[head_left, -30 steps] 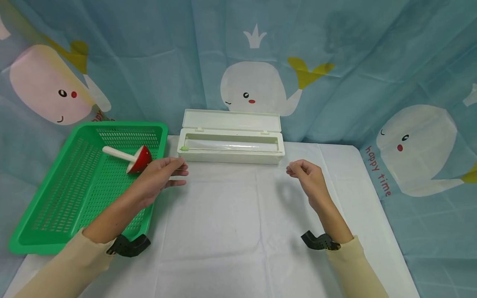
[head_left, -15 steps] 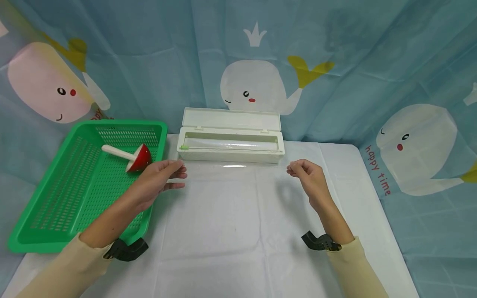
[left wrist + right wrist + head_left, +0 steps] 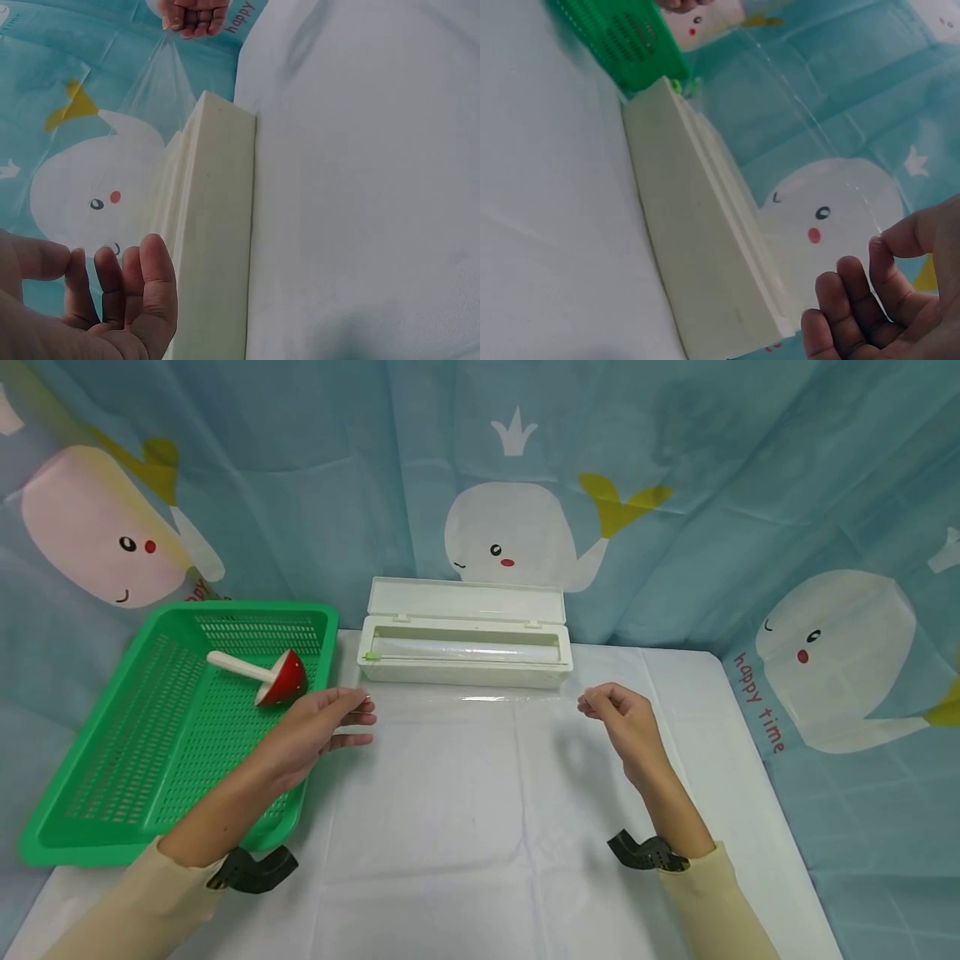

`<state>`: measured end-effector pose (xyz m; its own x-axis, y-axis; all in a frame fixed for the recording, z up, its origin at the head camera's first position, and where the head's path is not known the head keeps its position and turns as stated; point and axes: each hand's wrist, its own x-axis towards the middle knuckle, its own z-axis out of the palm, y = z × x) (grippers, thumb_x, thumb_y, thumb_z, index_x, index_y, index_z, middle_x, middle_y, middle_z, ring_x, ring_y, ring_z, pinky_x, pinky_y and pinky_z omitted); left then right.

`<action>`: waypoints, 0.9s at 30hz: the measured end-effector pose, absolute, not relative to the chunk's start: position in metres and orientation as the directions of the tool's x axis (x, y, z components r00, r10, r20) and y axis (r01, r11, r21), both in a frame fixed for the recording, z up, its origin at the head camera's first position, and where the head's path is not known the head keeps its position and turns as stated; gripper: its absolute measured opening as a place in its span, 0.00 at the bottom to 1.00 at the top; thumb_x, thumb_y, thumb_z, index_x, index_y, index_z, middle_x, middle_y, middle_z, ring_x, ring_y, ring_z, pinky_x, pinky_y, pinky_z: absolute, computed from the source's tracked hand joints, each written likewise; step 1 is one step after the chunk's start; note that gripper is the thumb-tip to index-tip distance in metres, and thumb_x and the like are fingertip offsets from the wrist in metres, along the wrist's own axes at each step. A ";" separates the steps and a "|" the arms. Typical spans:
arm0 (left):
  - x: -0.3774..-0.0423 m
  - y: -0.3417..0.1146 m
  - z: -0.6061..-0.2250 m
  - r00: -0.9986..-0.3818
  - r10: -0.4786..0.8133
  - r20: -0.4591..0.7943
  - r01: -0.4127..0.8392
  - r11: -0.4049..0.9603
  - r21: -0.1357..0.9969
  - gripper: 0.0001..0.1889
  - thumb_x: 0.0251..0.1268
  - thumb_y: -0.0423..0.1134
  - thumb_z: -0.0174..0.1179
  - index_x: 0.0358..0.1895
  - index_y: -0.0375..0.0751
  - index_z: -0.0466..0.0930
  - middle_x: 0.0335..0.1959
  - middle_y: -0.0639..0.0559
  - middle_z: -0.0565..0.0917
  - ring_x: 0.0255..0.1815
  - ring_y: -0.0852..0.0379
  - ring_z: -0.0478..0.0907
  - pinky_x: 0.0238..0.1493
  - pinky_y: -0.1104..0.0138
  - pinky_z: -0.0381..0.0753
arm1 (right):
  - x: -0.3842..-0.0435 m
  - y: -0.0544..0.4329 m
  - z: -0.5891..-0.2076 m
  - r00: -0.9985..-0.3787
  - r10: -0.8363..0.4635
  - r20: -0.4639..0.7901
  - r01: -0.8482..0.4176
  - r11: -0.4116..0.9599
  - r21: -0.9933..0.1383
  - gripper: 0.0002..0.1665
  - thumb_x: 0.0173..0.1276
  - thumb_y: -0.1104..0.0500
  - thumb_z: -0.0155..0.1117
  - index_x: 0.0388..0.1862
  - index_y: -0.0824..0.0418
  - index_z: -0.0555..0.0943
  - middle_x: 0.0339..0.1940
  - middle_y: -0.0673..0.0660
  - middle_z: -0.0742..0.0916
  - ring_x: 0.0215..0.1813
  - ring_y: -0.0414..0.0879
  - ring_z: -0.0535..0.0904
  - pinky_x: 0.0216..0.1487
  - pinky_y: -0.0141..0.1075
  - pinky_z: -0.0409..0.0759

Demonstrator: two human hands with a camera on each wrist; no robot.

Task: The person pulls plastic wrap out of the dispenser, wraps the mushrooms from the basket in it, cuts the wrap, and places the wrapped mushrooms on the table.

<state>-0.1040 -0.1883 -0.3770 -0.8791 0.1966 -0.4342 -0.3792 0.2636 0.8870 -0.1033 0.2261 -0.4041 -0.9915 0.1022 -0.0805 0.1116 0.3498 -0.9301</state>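
Note:
Both hands pinch the near edge of a clear sheet of cling film (image 3: 487, 698), thumb against forefinger. My left hand (image 3: 322, 722) holds one corner by the box's left end, its other fingers spread. At the opposite corner, my right hand (image 3: 624, 718) has its remaining fingers curled in. The film (image 3: 161, 86) rises from a white cling film box (image 3: 465, 674) and spans between the hands; its edge (image 3: 810, 112) glints in the right wrist view. Inside the box, whose lid (image 3: 465, 600) stands raised at the back, lies the film roll (image 3: 465, 650).
A green plastic basket (image 3: 52, 810) sits on the left, partly under my left forearm. In it lies a red, white-spotted mushroom-shaped thing (image 3: 285, 681) with a white stem. A small green slider (image 3: 371, 656) is on the box's front left. Blue whale-print curtain (image 3: 337, 527) hangs behind the white-covered table (image 3: 435, 827).
My left hand has dropped slightly toward me, while the right hand has hardly moved. A bright line of film now shows just in front of the box.

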 end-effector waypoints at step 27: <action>-0.093 -0.191 -0.378 -0.885 0.199 -0.420 -0.355 0.295 0.887 0.29 0.86 0.54 0.49 0.70 0.30 0.70 0.59 0.46 0.80 0.57 0.58 0.82 0.56 0.73 0.87 | -0.090 0.229 -0.407 -0.995 0.089 -0.047 0.077 0.380 -0.922 0.21 0.83 0.53 0.59 0.47 0.73 0.83 0.39 0.42 0.88 0.49 0.39 0.85 0.57 0.25 0.81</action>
<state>-0.0926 -0.1909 -0.3776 -0.8853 0.1994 -0.4201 -0.3545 0.2951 0.8873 -0.0902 0.2286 -0.4067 -0.9950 0.0887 -0.0468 0.0772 0.3801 -0.9217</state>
